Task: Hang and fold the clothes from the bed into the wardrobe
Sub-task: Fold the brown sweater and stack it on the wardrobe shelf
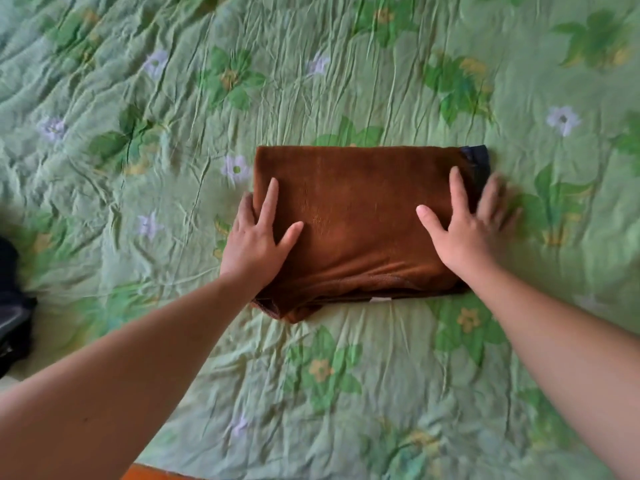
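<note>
Both released flat, I am pressing left grip (257, 240) at nine o'clock, right grip (464, 233) at three, smoothing the brown garment (356, 199) evenly.

A folded garment (356, 223) is laid flat on the bedspread (346, 81), near the middle of the view. The left hand (258, 233) is placed at the garment's left edge, with thumb and forefinger spread on top and the other fingers down beside the edge. The right hand (464, 223) is placed on the garment's right part, with thumb and forefinger on top and the other fingers past the right edge. A second piece of fabric (479, 161) is seen sticking out at the far right corner. A small label (380, 300) is seen at the near edge. A bundle (14, 306) is set well apart, at the left border.
</note>
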Action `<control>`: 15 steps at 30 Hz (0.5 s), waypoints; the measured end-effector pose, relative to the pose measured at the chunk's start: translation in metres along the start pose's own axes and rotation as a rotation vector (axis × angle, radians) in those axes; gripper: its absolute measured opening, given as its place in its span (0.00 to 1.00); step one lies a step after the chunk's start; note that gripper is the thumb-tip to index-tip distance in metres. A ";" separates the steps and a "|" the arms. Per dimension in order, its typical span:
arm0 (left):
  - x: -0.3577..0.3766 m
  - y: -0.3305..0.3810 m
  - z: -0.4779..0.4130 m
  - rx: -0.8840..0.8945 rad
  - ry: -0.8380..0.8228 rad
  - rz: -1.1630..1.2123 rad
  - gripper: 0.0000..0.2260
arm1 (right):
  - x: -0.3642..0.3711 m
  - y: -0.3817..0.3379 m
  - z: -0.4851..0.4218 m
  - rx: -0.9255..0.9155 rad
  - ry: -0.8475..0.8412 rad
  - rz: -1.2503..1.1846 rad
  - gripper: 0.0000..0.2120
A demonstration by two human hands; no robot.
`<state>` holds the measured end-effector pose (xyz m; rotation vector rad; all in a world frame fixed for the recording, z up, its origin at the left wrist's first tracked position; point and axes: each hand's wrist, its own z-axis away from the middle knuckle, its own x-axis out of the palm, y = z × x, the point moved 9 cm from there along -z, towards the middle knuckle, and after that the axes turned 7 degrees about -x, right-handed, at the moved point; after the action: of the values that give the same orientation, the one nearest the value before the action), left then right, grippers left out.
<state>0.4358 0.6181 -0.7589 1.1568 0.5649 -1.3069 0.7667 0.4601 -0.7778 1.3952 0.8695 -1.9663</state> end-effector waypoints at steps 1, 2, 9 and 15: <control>-0.004 -0.001 0.002 -0.014 -0.001 0.058 0.35 | -0.002 0.012 0.010 0.092 0.000 -0.085 0.39; -0.009 0.000 0.004 -0.026 -0.010 0.169 0.34 | -0.004 0.018 0.020 0.134 0.010 -0.163 0.37; -0.014 -0.001 0.000 -0.227 -0.443 1.001 0.27 | -0.013 -0.005 0.015 0.225 -0.319 -1.161 0.16; -0.034 0.012 0.012 -0.173 -0.459 0.876 0.29 | -0.043 -0.030 0.022 0.067 -0.352 -0.919 0.26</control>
<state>0.4352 0.6214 -0.7209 0.7683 -0.1737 -0.6921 0.7442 0.4650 -0.7259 0.6469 1.4288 -2.8025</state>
